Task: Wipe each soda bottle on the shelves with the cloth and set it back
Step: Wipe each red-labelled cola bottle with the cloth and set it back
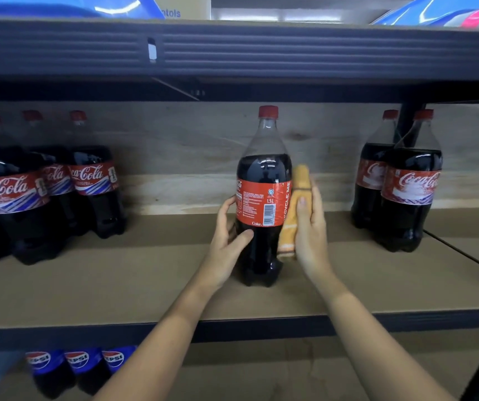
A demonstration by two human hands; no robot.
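Two bare forearms reach up from the bottom of the view toward the middle shelf (145, 290). The left hand (226, 241) grips the lower body of a Coca-Cola bottle (262, 198), its thumb across the dark front just under the label and its fingers curled round the far left side. The right hand (310, 227) lies flat with straight fingers, pressing a folded orange cloth (293, 215) against the bottle's right flank; the cloth runs from the top of the label down toward the base. The bottle stands upright on the shelf board, red cap on, barcode side facing the camera, alone in the gap between two groups of bottles.

To the left stands a cluster of Coca-Cola bottles (58, 183), pushed back near the wooden rear panel; to the right stands a pair of bottles (400, 186), one partly in front of the other. On the shelf below, three Pepsi bottles (76, 363) show their blue labels.

By my reading, this bottle is mid-wipe: the cloth is working one side, and the front, back and neck may yet need a pass. Whether either neighbouring group has been wiped cannot be told from how it stands. The Pepsi row below looks untouched, so much of the job seems to remain.
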